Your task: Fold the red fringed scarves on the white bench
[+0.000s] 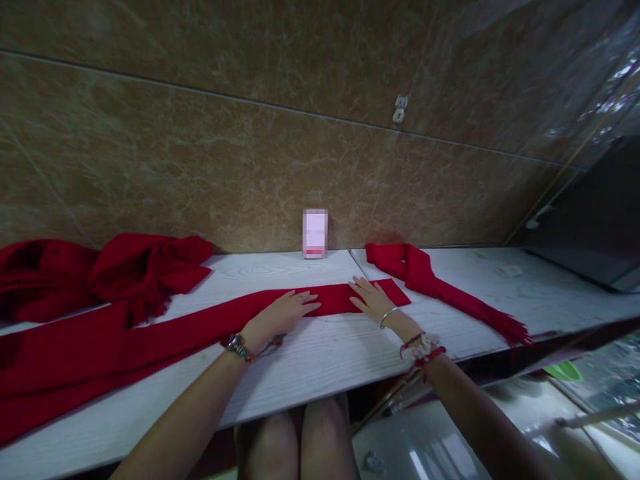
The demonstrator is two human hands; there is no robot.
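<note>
A long red scarf [200, 328] stretches along the white table, folded into a narrow strip at its right end and wider toward the left edge of the view. My left hand [284, 313] lies flat on the strip, fingers extended to the right. Farther right, my right hand [373, 301] rests on the same strip with fingers spread, close to its squared end. Neither hand grasps the cloth. Behind the right hand lies another red scarf [425, 275], narrow and bent, its fringe pointing to the front right.
A bunched red scarf [150, 263] with fringe sits at the back left of the white table [300, 373]. A phone-like pale object [315, 233], blurred out, leans on the brown tiled wall [225, 167]. A dark box-shaped object [590, 213] stands at the far right.
</note>
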